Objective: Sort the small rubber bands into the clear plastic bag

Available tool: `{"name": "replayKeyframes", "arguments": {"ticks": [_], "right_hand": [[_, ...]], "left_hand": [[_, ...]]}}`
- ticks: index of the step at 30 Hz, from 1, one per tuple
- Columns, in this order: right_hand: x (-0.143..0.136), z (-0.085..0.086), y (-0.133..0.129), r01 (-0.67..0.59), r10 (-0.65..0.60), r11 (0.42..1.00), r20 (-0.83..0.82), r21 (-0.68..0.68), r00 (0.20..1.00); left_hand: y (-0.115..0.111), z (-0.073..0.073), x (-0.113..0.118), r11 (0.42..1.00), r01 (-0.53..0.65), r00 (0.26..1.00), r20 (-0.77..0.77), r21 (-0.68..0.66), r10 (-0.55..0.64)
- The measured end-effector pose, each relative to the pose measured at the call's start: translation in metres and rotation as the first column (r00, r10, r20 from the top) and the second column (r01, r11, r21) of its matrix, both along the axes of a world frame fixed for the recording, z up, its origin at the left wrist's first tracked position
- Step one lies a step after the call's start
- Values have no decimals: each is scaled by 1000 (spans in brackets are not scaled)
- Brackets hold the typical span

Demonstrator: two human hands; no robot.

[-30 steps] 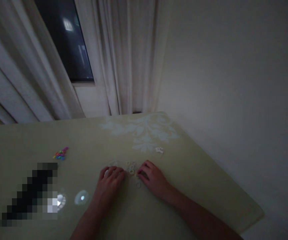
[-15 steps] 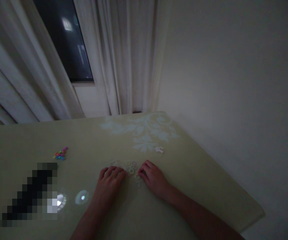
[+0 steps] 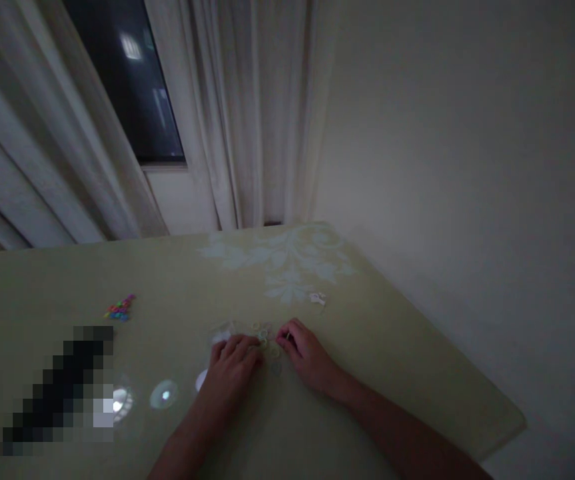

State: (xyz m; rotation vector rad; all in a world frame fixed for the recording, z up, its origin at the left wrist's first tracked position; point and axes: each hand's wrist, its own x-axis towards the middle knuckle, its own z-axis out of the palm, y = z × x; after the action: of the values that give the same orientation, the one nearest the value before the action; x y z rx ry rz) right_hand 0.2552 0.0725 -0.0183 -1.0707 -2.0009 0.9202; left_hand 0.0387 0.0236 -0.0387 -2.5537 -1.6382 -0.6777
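Observation:
A loose cluster of small pale rings lies on the table between my two hands, some greenish, some almost clear. My left hand rests palm down at the cluster's left side, fingers bent a little and fingertips at the nearest rings. On the other side, my right hand has thumb and forefinger pinched together. A thin pale edge, seemingly one of the rings, shows between those fingers. Behind my left fingers lies a clear plastic bag, partly covered by the hand.
A small white object lies beyond my right hand. Farther left is a heap of small brightly coloured pieces. A pixelated dark shape covers the left foreground. Lamp reflections shine on the table; a wall borders its right side.
My left hand has slid right, closer to the rings, uncovering more of the clear bag. My right fingers have lifted slightly off the rings, with a pale bit now visible in the pinch.

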Motion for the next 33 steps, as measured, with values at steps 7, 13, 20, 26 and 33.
{"name": "replayKeyframes", "arguments": {"ticks": [7,13,20,26,33], "right_hand": [[-3,5,-6,-34,19,993,-132,-110,991],[-5,9,-14,-112,70,972,-200,-207,977],[-9,13,-18,-79,37,980,-221,-182,974],[-15,10,-19,-98,37,973,-279,-210,959],[-19,9,-21,-97,26,969,-295,-229,955]], "left_hand": [[0,6,3,993,17,973,230,-114,9],[-1,18,8,956,119,746,660,-269,92],[-1,22,8,988,114,705,709,-102,-8],[-4,24,10,983,99,675,736,-155,48],[-3,26,9,968,71,623,768,-242,146]]}}
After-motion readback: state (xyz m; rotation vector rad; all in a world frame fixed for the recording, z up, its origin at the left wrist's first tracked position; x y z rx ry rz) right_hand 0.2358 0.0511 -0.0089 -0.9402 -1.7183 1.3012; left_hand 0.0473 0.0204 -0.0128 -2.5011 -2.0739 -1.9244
